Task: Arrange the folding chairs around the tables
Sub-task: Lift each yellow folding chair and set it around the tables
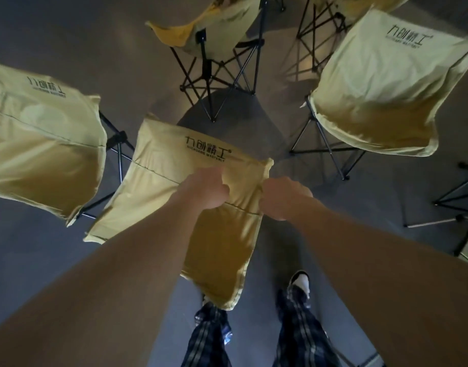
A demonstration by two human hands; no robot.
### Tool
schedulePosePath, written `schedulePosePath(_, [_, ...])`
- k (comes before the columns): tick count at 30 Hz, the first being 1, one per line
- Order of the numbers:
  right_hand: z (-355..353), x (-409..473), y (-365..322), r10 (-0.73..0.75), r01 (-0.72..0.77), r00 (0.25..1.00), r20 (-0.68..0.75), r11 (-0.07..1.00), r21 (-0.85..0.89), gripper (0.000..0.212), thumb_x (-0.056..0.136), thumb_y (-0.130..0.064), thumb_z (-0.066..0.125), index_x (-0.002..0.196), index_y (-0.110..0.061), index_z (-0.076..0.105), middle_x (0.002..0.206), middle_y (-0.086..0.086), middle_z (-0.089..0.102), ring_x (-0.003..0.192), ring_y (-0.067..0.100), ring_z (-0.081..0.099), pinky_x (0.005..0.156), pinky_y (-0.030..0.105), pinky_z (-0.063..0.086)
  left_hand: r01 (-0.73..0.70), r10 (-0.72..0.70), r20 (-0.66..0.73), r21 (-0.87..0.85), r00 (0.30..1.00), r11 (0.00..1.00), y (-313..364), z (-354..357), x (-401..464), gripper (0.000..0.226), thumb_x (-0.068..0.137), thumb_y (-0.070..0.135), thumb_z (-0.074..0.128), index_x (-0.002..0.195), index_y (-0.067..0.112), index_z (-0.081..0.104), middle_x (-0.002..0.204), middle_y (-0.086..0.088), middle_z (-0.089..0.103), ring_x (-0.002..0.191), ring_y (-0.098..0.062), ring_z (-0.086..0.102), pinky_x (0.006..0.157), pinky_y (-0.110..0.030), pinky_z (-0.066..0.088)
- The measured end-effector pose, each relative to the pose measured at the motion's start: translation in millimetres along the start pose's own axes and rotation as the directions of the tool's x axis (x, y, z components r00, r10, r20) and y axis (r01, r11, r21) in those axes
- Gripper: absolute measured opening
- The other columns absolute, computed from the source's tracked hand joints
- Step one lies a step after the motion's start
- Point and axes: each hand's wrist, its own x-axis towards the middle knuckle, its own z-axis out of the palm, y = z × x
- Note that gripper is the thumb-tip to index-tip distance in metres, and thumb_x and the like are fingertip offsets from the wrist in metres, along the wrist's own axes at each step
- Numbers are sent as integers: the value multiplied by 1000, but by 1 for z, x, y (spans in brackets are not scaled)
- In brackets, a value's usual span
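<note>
Left hand (205,188) fingers curled, pinching a fold of yellow fabric on the held chair (174,197); right hand (283,197) also fisted, gripping the same chair's fabric at its right edge, just below the upper right corner. Hands near each other, both arms bare, reaching down from the bottom of the view. Held chair sits centre frame, fabric back facing the camera, black printed logo (205,149) above the hands, lower end of the fabric hanging down to the person's left foot. Its frame is mostly hidden behind the fabric. Plaid trousers and one dark-and-white shoe (301,283) below it on the grey floor (69,35). Close around: left chair (45,144) just beside the held one, black legs showing between them; top chair (214,30) ahead with crossed black legs; right chair (386,86) standing apart on thin legs; another frame (320,30) behind it, only partly seen. More black legs (455,197) at far right edge. Lighting dim.
</note>
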Motion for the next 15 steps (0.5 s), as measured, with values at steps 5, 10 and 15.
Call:
schedulePosePath(5, [2,59,45,-133,132,988,76,991,20,32,89,-11,49,120,-17,50,110,6,56,98,30,58,74,36,46,103,-102,15,-132,995,986,44,32,54,52,92,29,43,144,37,38,128,-9,57,105,-30,59,89,-45,53])
schedulePosePath(10, [-11,92,104,-236,238,956,172,971,9,42,92,-11,47,133,-16,49,126,13,55,111,35,56,90,42,50,401,-408,64,-378,911,834,82,71,86,57,94,44,43,144,16,39,136,-11,53,118,-32,54,94,-45,52])
schedulePosePath(15, [-37,131,132,-260,274,947,192,960,-55,40,92,-16,45,132,-14,50,132,13,52,116,34,52,93,40,48,502,-541,107,-553,834,665,104,81,118,57,94,55,44,116,4,57,118,-14,64,109,-32,61,86,-44,57])
